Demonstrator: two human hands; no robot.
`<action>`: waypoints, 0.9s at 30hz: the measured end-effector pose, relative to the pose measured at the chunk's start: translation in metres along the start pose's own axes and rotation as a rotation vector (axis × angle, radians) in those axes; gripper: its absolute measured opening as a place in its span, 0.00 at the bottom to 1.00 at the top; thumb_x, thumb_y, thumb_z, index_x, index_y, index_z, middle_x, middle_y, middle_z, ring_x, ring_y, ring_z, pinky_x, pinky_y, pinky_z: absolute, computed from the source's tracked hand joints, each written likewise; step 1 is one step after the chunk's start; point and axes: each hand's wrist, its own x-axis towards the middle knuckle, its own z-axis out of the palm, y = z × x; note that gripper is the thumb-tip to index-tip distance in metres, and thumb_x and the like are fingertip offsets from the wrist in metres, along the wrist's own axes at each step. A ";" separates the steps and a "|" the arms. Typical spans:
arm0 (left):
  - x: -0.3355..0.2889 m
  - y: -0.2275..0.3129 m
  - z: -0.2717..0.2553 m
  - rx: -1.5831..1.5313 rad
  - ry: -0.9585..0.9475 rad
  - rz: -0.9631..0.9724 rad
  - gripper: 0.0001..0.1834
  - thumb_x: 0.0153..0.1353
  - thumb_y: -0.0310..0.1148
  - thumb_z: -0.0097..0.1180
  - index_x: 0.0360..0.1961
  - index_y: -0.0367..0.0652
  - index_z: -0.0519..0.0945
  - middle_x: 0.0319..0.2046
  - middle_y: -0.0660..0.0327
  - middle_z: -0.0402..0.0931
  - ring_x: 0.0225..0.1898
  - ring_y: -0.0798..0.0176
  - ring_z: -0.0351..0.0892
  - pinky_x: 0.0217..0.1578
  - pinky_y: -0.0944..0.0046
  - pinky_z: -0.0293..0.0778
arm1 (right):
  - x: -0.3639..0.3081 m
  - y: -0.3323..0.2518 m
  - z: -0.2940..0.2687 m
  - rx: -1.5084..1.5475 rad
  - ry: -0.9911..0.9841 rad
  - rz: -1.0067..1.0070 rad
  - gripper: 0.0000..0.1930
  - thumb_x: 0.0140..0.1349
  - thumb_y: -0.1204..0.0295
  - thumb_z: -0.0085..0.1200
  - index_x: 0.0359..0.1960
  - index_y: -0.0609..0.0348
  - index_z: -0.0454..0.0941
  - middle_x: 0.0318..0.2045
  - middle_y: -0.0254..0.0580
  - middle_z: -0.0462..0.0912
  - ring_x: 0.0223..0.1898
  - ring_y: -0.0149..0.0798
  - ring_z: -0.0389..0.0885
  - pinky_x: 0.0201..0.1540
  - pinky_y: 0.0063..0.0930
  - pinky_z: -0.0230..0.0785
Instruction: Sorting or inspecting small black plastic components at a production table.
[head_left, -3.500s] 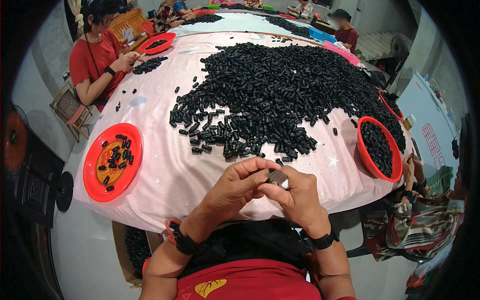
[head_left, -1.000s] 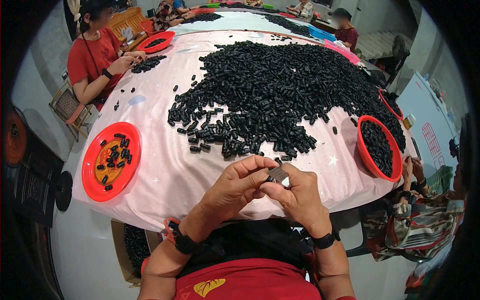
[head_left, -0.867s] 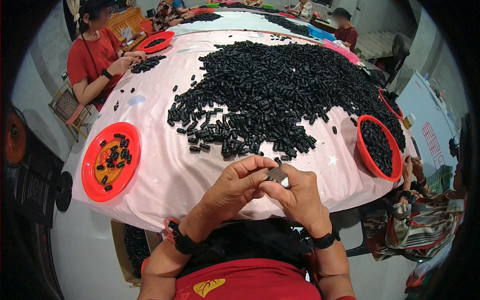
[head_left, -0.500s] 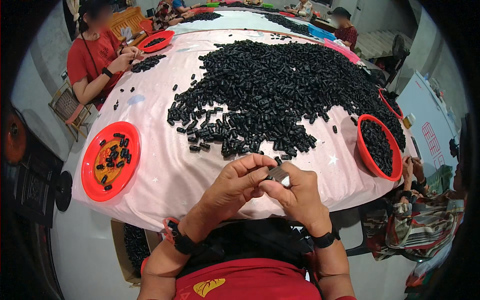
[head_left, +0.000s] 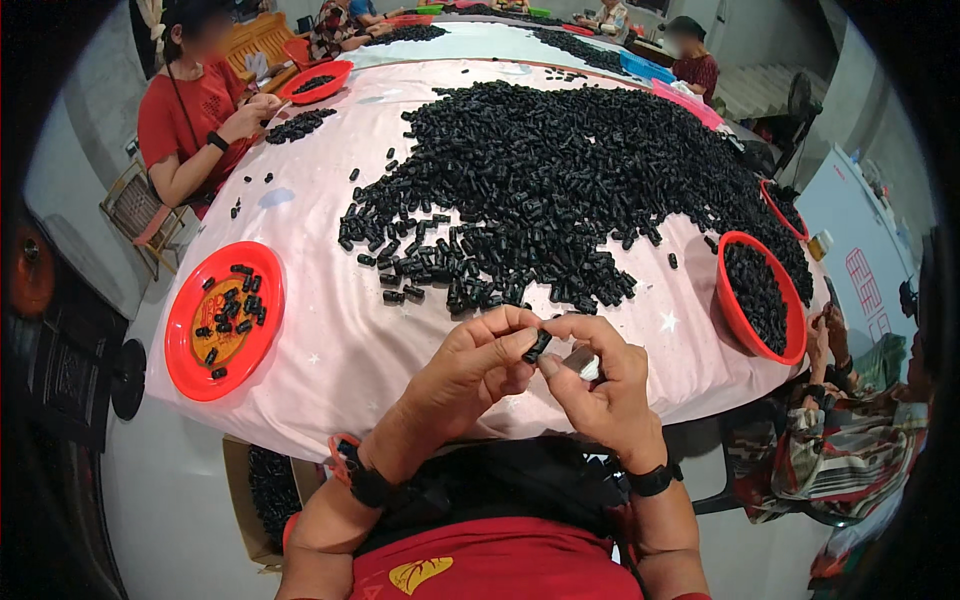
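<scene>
Near the table's front edge, my left hand (head_left: 478, 368) pinches one small black plastic cylinder (head_left: 538, 347) between thumb and fingers. My right hand (head_left: 612, 392) is close beside it, its thumb and forefinger tips at the piece's right side. A flat, shiny silvery piece like a small blade (head_left: 580, 360), pale at one end, is tucked in my right fingers; its exact kind is unclear. Beyond my hands spreads a big heap of similar black cylinders (head_left: 560, 170) on the pink tablecloth (head_left: 330, 290).
A red plate (head_left: 180, 345) with several black pieces lies at the left. On the right stands a full red basket (head_left: 722, 290). A cardboard box (head_left: 238, 490) of black pieces is below the table's left. Co-workers sit around, one in red (head_left: 180, 110) at far left.
My hands have turned and parted slightly, bringing the black cylinder into fuller view. The silvery piece has shifted right, away from the cylinder, with my right hand.
</scene>
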 end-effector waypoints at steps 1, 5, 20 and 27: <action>0.000 0.000 0.000 0.006 -0.004 -0.008 0.10 0.66 0.36 0.51 0.45 0.44 0.73 0.31 0.70 0.74 0.28 0.79 0.71 0.31 0.79 0.70 | 0.000 -0.001 0.000 0.003 0.005 0.022 0.14 0.52 0.78 0.59 0.42 0.61 0.75 0.26 0.41 0.81 0.24 0.28 0.81 0.22 0.18 0.69; -0.001 0.000 0.002 0.022 -0.005 -0.008 0.10 0.67 0.38 0.49 0.43 0.43 0.74 0.30 0.71 0.72 0.28 0.80 0.68 0.31 0.79 0.68 | 0.000 -0.002 -0.003 -0.020 -0.013 0.097 0.12 0.53 0.76 0.60 0.40 0.61 0.75 0.25 0.41 0.81 0.24 0.28 0.81 0.24 0.19 0.70; 0.003 -0.005 0.000 0.178 -0.048 0.180 0.12 0.67 0.33 0.49 0.46 0.38 0.75 0.29 0.71 0.70 0.27 0.79 0.64 0.31 0.78 0.64 | 0.002 -0.006 -0.002 -0.023 0.040 0.167 0.09 0.56 0.71 0.62 0.32 0.62 0.76 0.23 0.40 0.81 0.24 0.26 0.79 0.24 0.20 0.68; 0.001 -0.004 0.003 0.152 -0.060 0.105 0.12 0.67 0.35 0.50 0.46 0.39 0.75 0.29 0.72 0.70 0.27 0.79 0.65 0.31 0.79 0.65 | 0.000 0.005 -0.004 -0.096 -0.046 0.194 0.17 0.54 0.60 0.65 0.29 0.62 0.75 0.16 0.43 0.78 0.17 0.33 0.79 0.19 0.25 0.67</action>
